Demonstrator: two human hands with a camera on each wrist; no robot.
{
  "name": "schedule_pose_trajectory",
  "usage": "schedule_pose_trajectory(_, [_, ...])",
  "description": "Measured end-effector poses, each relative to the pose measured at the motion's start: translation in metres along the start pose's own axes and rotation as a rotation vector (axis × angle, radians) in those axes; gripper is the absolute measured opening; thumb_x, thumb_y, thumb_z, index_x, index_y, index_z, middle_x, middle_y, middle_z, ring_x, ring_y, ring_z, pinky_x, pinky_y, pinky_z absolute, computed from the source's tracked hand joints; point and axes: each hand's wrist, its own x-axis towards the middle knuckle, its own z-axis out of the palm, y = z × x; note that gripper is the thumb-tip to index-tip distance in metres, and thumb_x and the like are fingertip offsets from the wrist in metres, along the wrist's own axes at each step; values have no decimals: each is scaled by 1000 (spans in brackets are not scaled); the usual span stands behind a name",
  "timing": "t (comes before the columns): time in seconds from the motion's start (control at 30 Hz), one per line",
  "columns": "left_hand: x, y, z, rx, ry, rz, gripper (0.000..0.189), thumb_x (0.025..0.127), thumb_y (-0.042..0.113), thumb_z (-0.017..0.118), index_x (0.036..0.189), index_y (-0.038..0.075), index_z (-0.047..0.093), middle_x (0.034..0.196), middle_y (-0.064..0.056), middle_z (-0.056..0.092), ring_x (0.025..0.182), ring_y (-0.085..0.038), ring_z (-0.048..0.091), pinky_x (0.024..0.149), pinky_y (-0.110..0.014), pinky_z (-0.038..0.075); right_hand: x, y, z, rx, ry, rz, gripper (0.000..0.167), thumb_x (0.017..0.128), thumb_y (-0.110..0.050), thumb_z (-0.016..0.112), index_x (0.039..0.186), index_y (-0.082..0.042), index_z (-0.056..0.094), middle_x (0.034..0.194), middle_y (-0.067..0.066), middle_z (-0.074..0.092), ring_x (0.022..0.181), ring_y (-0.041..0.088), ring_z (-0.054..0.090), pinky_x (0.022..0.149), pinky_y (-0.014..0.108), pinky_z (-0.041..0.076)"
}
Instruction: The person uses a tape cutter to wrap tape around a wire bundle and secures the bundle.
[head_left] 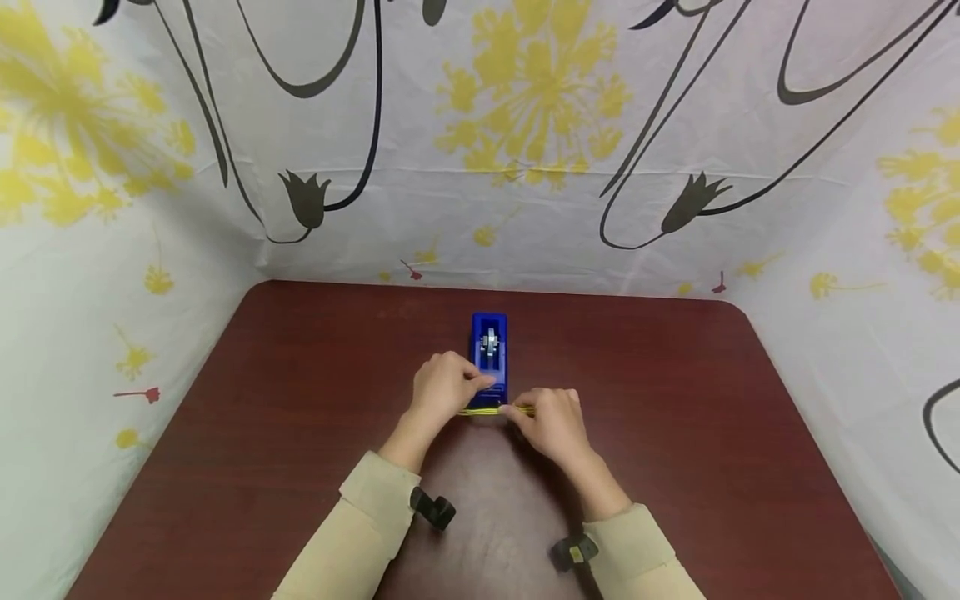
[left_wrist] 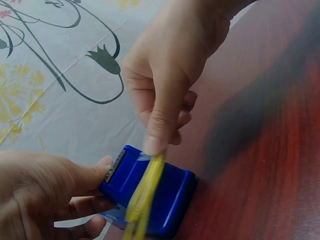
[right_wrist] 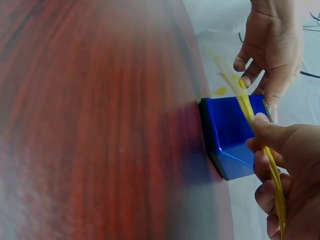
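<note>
A blue tape dispenser stands on the table, its metal-hubbed roll at the far end and its serrated cutter toward me. My left hand grips the dispenser's cutter end from the left, thumb by the blade and other fingers curled below it in the left wrist view. Thumb and fingers of my right hand pinch a thin bundle of yellow strands. The bundle lies crosswise just before the dispenser's near end, and a bit of clear tape shows by the right thumb.
Dark red wooden table underneath, with rounded far corners. White cloth with yellow flowers and grey stems hangs behind and at both sides. Small black cameras sit on both wrists, over beige sleeves.
</note>
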Motion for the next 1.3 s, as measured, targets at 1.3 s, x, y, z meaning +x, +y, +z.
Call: schedule_pose_trajectory(1.3, [-43,-35,6,-16,393,734,6,88,21,81,92,19,77,90,8,73,81,-8,65,82,-39,39,-3,-23,-21,128,53,-158,9,89,-19,80,91,-10,79,82,-3,72,59,18,61,68,33,37])
